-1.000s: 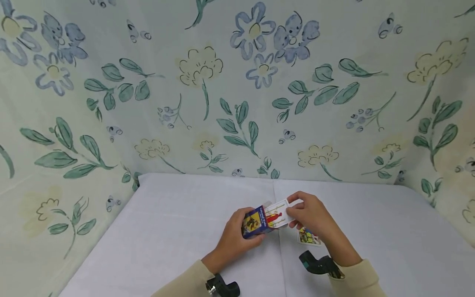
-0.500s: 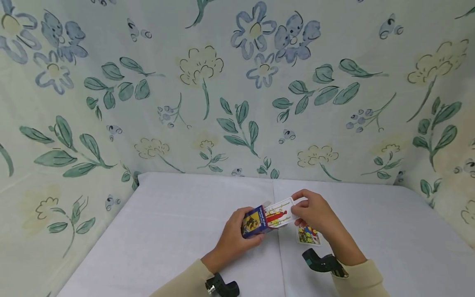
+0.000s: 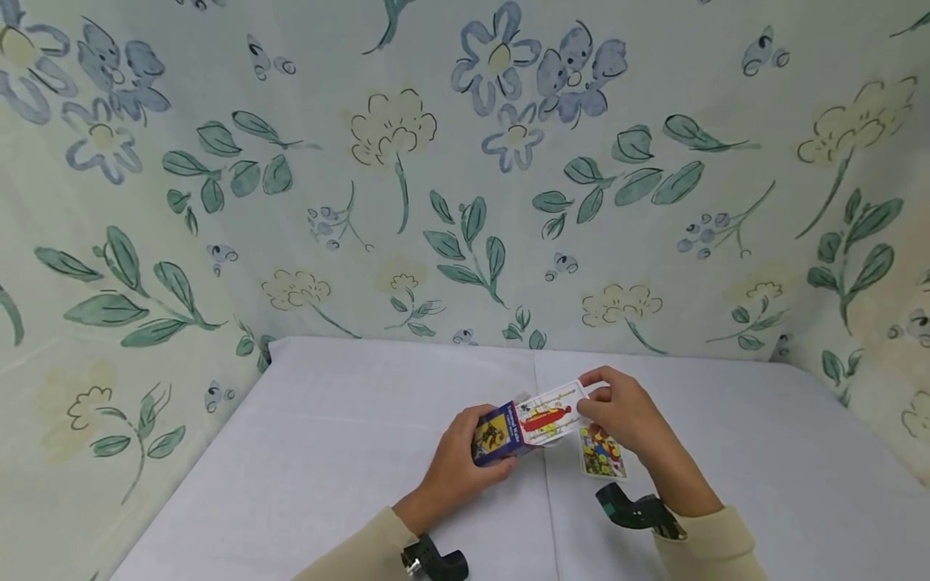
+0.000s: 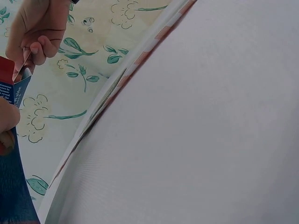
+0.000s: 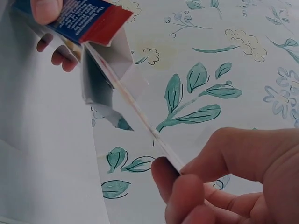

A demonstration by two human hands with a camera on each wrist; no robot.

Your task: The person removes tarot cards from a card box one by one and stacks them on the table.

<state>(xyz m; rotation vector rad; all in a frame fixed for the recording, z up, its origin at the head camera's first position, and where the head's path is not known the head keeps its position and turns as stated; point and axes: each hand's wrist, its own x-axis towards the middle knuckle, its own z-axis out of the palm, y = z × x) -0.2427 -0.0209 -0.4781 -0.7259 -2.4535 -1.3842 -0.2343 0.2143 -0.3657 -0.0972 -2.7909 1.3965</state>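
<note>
My left hand (image 3: 461,464) grips a dark blue card box (image 3: 496,434) with a yellow picture on its front, held above the table. From the box's open right end juts a white-bordered card (image 3: 548,413) with a red figure; whether it is one card or a thin stack I cannot tell. Its outer end is pinched between the thumb and fingers of my right hand (image 3: 625,411). In the right wrist view the card (image 5: 135,105) shows edge-on, its inner end still inside the box (image 5: 86,21) beside the lifted flaps. Under the right hand, a colourful card (image 3: 602,453) lies on the table.
A white cloth (image 3: 327,452) covers the table, with a crease running down its middle. Behind it and at both sides hangs a flower-printed curtain (image 3: 407,218). Black wrist cameras sit on both forearms, near the beige sleeves.
My right hand has moved right and slightly up, drawing the card farther out of the box. More of the colourful card on the table shows. The left hand and box have hardly moved.
</note>
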